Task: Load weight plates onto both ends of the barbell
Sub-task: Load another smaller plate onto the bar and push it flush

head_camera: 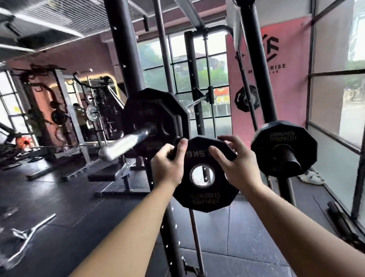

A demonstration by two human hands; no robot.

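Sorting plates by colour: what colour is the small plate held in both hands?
Black, with faint gold lettering: the small plate, in the head view.

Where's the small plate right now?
Head view, centre: small plate held between both hands, below-right of the barbell sleeve, left of the storage-peg plate.

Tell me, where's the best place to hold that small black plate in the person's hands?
Probably by its upper rim, one hand from each side, as the left hand and right hand do now. The small plate is flat with faceted edges that fingers can hook over, and this leaves its centre hole clear for the barbell sleeve.
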